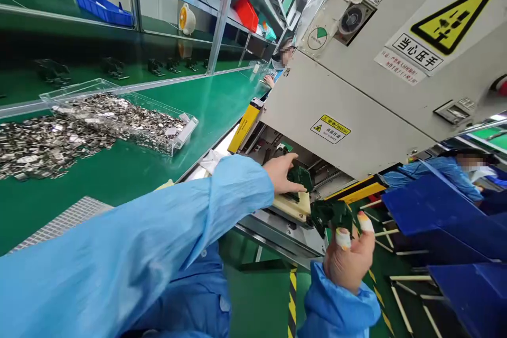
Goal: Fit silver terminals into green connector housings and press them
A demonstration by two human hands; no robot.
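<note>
My left hand (283, 173) reaches into the machine's opening, thumb and forefinger on either side of a dark green plastic part (301, 177). That part sits at a cream-coloured fixture block (291, 207); the other fingers of this hand are partly hidden. My right hand (350, 259), with white covers on two fingertips, holds a second dark green plastic part (334, 213) just outside the fixture's right end. Its thumb and fingers press against the lower side of this part.
The grey press housing (309, 100) overhangs both hands, bearing warning labels. To the left, a clear tray (182, 134) of small metal pieces stands beside a loose metal pile (51, 142) on the green bench. Blue panels (439, 211) stand at right. Two other people work farther off.
</note>
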